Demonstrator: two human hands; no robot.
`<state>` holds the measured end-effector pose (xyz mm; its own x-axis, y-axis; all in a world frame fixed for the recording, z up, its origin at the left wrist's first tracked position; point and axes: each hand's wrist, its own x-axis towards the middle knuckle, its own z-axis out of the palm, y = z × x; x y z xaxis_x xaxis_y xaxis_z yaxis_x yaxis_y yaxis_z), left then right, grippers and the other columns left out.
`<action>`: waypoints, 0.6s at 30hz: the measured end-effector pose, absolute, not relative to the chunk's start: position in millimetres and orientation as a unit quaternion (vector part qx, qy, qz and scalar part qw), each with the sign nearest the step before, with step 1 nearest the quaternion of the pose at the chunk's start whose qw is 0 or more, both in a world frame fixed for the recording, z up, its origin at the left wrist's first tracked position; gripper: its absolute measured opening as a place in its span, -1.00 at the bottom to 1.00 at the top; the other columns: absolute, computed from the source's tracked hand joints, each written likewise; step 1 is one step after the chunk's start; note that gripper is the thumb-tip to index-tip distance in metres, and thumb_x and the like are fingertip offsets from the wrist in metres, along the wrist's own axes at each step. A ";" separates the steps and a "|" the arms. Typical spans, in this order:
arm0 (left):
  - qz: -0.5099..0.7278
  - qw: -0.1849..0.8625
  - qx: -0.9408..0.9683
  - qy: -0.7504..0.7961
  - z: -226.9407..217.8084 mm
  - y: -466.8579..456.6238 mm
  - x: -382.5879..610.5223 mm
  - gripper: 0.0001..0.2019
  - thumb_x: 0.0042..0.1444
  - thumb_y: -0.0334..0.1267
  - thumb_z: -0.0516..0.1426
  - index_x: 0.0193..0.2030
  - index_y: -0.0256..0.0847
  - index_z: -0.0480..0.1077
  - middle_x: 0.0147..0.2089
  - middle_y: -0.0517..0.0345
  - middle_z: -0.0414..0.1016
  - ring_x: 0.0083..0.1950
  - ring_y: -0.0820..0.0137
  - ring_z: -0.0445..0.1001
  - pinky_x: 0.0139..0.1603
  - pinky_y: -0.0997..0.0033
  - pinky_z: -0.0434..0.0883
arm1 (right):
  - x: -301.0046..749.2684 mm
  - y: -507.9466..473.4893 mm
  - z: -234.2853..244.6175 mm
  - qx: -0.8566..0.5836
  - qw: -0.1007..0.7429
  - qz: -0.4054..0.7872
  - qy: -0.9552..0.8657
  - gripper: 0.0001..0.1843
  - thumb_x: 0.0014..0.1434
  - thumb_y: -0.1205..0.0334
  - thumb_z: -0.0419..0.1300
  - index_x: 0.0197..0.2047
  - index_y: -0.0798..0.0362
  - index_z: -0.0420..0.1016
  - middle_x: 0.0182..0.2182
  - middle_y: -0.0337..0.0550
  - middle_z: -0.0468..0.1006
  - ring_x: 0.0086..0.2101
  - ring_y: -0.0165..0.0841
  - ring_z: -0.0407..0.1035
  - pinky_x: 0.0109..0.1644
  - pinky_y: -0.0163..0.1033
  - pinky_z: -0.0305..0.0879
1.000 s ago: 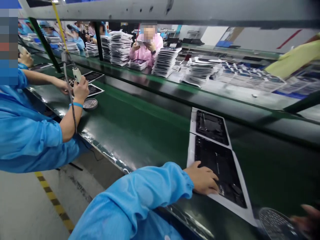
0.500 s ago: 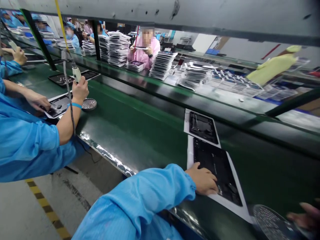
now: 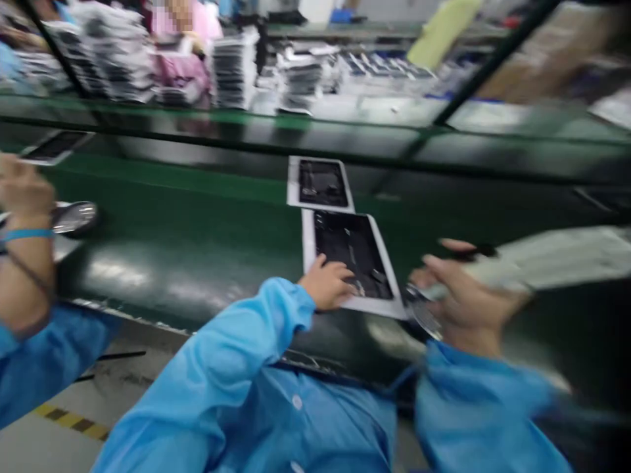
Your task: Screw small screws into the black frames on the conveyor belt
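My left hand lies with fingers spread over the near left edge of a black tablet housing, which rests on a white sheet. Just beyond it sits a second black tablet housing on its own white sheet. Over at the right, my right hand is wrapped around a pale electric screwdriver, blurred by motion and held roughly level. Partly behind that hand is a round metal dish, whose contents are too smeared to make out.
A co-worker's forearm with a blue wristband is at the left, beside another round dish. Both lie along the green worktable. Behind a dark rail stand piles of white-wrapped panels. A slanted dark post rises at the right.
The view has swung right and downward. My right hand, barely visible at the edge before, now shows with the electric screwdriver in it. My left hand stays on the tablet housing.
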<state>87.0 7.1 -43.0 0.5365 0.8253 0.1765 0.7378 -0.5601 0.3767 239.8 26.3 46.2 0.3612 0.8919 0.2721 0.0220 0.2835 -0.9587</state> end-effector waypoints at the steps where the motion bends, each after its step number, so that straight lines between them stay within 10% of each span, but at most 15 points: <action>1: 0.168 0.137 0.871 0.441 -45.6 10.0 86.5 -0.80 0.20 -0.29 0.13 -0.07 -0.07 0.53 0.20 0.04 0.40 0.31 0.13 0.23 0.35 -0.26 -0.05 | 242.3 31.2 39.2 -0.494 0.661 0.345 -0.447 -0.61 -0.48 0.21 0.46 -0.49 -0.02 0.44 -0.80 -0.35 0.29 -0.79 -0.37 0.17 -0.74 -0.24 0.11; 18: 0.171 0.129 0.868 0.449 -37.9 15.7 84.7 -0.78 0.25 -0.19 0.11 -0.03 -0.07 0.53 0.21 0.02 0.41 0.32 0.09 0.21 0.33 -0.21 -0.07 | 232.9 38.3 2.0 -0.399 0.618 0.407 -0.543 -0.72 -0.04 0.36 0.30 -0.22 0.01 0.41 -0.72 -0.45 0.41 -0.71 -0.43 0.28 -0.55 -0.26 0.29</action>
<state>84.7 15.7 -37.9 0.5393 0.8226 0.1804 0.7347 -0.5643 0.3765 232.9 38.3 2.0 0.0804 0.9348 0.3458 -0.0700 0.3514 -0.9336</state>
